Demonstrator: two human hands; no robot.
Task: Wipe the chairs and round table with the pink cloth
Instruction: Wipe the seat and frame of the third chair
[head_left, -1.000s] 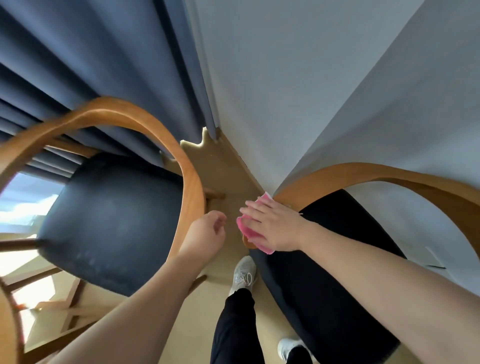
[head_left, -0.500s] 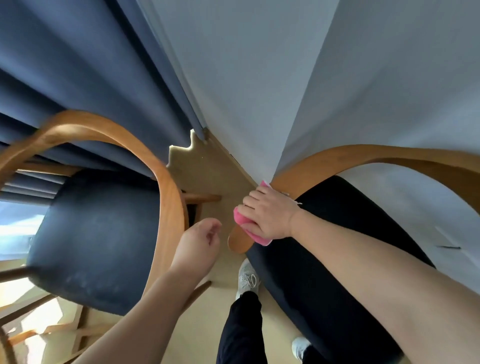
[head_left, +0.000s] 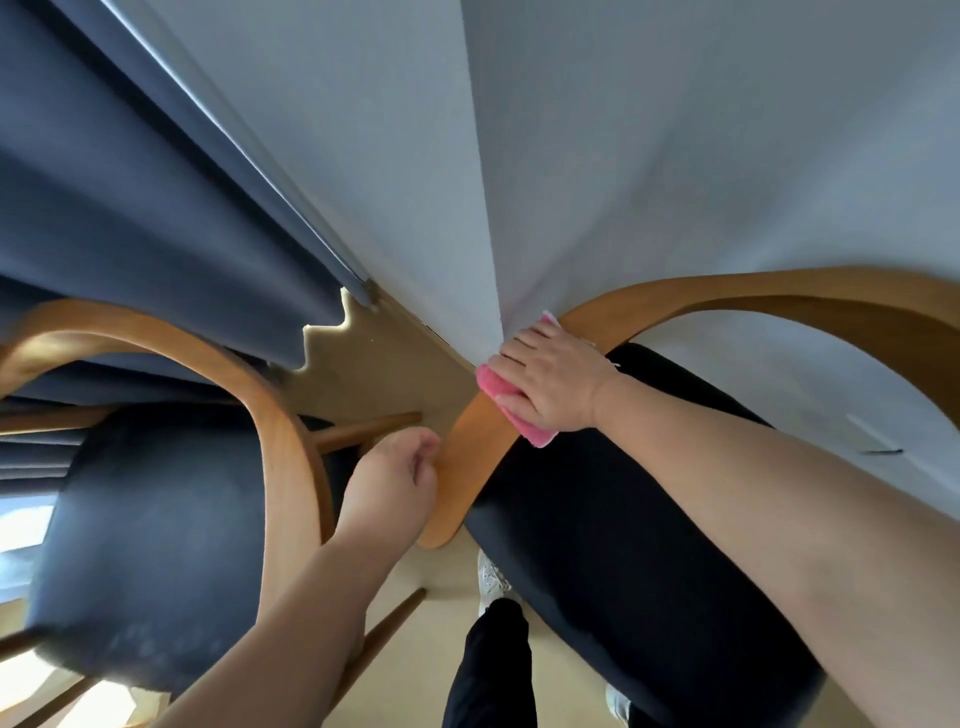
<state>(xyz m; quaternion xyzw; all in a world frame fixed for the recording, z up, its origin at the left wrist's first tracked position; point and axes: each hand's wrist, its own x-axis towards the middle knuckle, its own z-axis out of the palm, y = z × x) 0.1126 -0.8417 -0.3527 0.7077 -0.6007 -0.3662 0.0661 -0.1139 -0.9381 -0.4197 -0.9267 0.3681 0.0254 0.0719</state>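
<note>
Two chairs with curved wooden backs and dark seats stand in the room's corner. My right hand (head_left: 553, 384) presses the pink cloth (head_left: 511, 402) flat onto the curved wooden rail (head_left: 727, 296) of the right chair, near the rail's left bend, with fingers extended over the cloth. My left hand (head_left: 389, 486) hovers with loosely curled fingers between the two chairs, beside the right chair's rail end (head_left: 457, 478), holding nothing. The left chair (head_left: 156, 519) has its own wooden rail (head_left: 270, 415) arching over its dark seat. The round table is not in view.
Dark blue curtains (head_left: 130, 208) hang at the left, white walls (head_left: 675, 156) meet in the corner straight ahead. My legs in black trousers (head_left: 488, 670) and a white shoe (head_left: 491, 577) stand on the beige floor between the chairs.
My right hand has slid the pink cloth up along the right chair's wooden rail, away from its lower end. My left hand stayed loosely curled between the chairs.
</note>
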